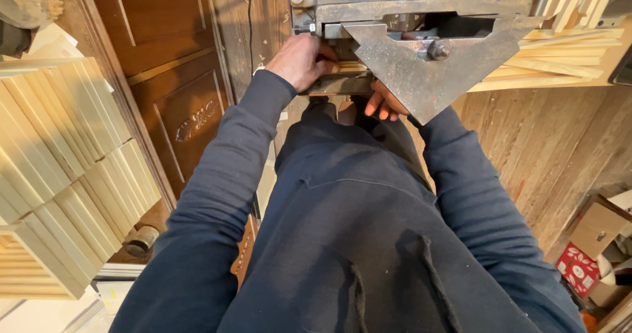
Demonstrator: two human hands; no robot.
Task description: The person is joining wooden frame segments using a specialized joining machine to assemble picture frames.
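Note:
My left hand [301,59] rests knuckles-up against the left side of a grey metal machine [421,17], its fingers curled around a pale wooden strip [349,66] that runs under the machine's head. My right hand [383,102] sits below the triangular steel guard plate [428,70], fingers pointing down; most of it is hidden by the plate, and I cannot tell what it holds. Both arms are in dark blue sleeves.
Stacks of pale wooden slats [59,175] fill the left side. More cut strips [559,56] lie on the right of the machine. A carved dark wooden door panel [178,76] stands behind. Cardboard boxes [596,241] sit on the plank floor at lower right.

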